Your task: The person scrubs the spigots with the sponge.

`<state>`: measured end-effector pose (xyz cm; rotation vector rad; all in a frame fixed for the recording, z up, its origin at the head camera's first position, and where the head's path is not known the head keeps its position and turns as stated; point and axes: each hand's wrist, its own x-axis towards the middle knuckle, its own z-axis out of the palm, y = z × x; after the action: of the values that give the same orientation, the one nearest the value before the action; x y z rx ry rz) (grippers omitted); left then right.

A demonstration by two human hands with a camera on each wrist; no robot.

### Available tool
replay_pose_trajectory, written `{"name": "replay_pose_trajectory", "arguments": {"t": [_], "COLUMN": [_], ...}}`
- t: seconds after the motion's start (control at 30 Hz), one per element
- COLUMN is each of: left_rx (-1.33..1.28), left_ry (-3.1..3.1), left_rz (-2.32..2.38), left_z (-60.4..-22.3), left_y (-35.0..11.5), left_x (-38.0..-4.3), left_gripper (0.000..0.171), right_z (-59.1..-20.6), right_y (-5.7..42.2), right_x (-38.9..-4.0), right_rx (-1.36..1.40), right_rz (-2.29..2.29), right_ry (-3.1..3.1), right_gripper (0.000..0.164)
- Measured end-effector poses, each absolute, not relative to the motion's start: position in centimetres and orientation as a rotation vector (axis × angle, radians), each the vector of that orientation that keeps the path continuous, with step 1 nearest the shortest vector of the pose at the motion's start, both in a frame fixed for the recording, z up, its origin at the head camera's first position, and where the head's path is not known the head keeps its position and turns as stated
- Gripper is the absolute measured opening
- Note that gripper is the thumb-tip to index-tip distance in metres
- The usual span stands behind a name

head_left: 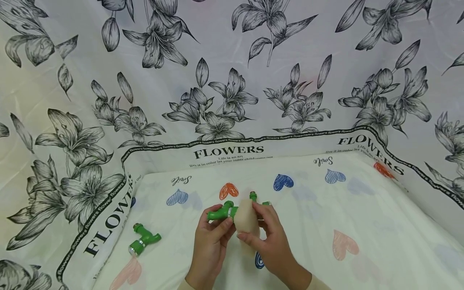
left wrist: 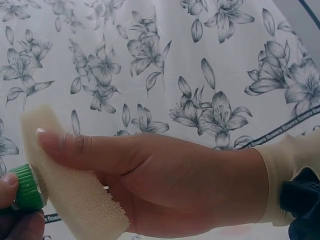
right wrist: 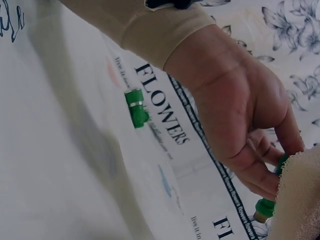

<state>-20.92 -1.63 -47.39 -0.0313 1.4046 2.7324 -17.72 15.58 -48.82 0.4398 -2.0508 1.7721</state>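
Note:
In the head view my left hand (head_left: pixel 215 233) grips a green tap (head_left: pixel 222 212) with a silver ring, its ringed end against the sponge. My right hand (head_left: pixel 270 235) holds a beige sponge (head_left: pixel 245 221), thumb on the near side and fingers on the far side. The left wrist view shows the right hand (left wrist: pixel 165 180) around the sponge (left wrist: pixel 80 185), with the tap's ribbed end (left wrist: pixel 29 187) meeting its face. In the right wrist view the left hand (right wrist: pixel 240 110) holds the tap (right wrist: pixel 265 207), and the sponge (right wrist: pixel 300 200) hides part of it.
A second green tap (head_left: pixel 144 238) lies on the heart-printed cloth (head_left: pixel 308 225) to the left. Behind the sponge another green tap (head_left: pixel 253 196) shows partly, near the right fingers. A flower-printed curtain (head_left: pixel 217 92) rises around the back and sides.

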Motion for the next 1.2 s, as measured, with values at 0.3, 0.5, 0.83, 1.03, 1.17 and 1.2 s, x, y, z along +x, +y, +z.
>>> {"name": "replay_pose_trajectory", "arguments": {"t": [0.3, 0.5, 0.83, 1.03, 1.17, 1.2], "left_rx": [-0.008, 0.068, 0.056, 0.0, 0.091, 0.113], "left_ry": [1.391, 1.348, 1.417, 1.592, 1.945, 2.071], "left_rz": [2.717, 2.693, 2.687, 2.687, 2.592, 2.54], "left_z": [-47.4, -47.4, -47.3, -47.3, -47.2, -47.2], "left_y": [-1.8, -1.9, -1.9, -2.6, -4.4, -5.1], "left_x": [-20.7, -20.4, -20.2, -21.0, -22.0, -22.4], "left_gripper": [0.047, 0.051, 0.051, 0.048, 0.046, 0.044], "right_z": [-48.9, -48.6, -48.9, -48.9, -48.5, -48.5], "right_y": [16.0, 16.7, 16.3, 15.5, 15.8, 15.9], "right_x": [-18.3, -18.6, -18.0, -17.3, -17.3, -17.2], "right_rx": [0.397, 0.337, 0.305, 0.419, 0.428, 0.42], "right_rz": [1.758, 1.785, 1.831, 1.738, 1.72, 1.73], "right_ry": [-2.083, -2.099, -2.09, -2.149, -2.153, -2.155], "right_gripper": [0.075, 0.072, 0.072, 0.072, 0.071, 0.072]}}
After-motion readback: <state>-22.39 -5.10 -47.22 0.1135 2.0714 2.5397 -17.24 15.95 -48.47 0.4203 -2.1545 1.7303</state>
